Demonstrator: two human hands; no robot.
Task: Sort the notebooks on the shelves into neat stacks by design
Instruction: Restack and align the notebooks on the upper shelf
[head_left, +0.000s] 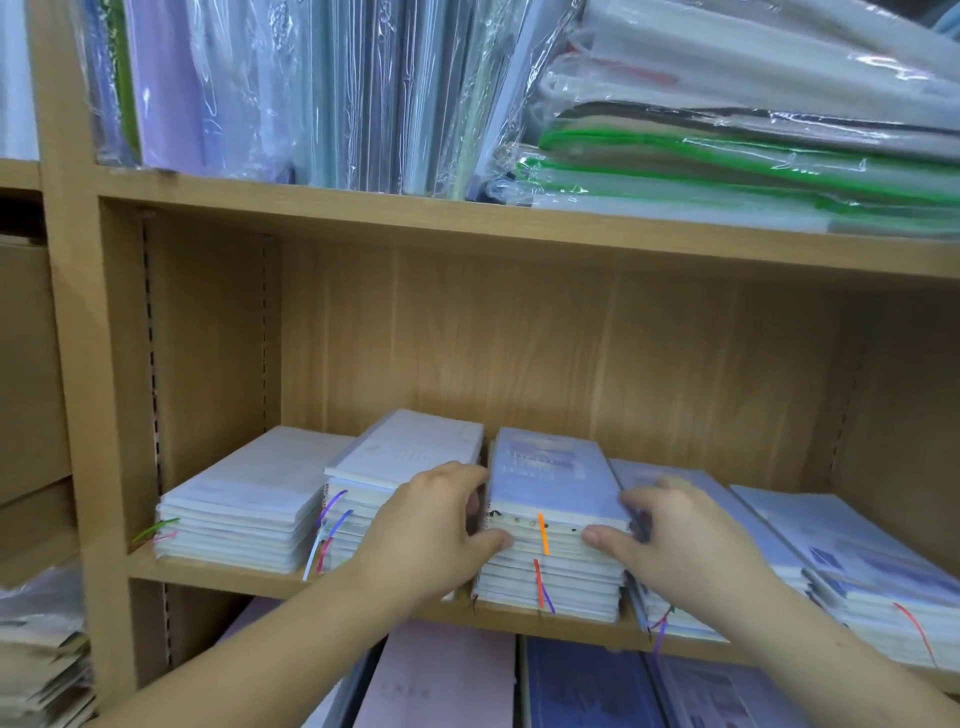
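Observation:
Several stacks of notebooks lie side by side on the middle wooden shelf (291, 579). The middle stack (550, 478) has a blue-purple cover on top and orange, red and purple ribbons hanging at its front. My left hand (431, 525) grips its left side, thumb on the front edge and fingers curled into the gap beside the neighbouring stack. My right hand (675, 535) grips its right side the same way. To the left stand a pale white-covered stack (410, 452) and a lower white stack (249, 499). Two blue-covered stacks (852, 551) lie to the right.
The upper shelf holds upright plastic-wrapped folders (311, 88) and a slanting pile of wrapped pouches with green trim (727, 150). Below the middle shelf stand pink and dark blue notebooks (571, 686). A pile of papers (41, 649) sits at the lower left.

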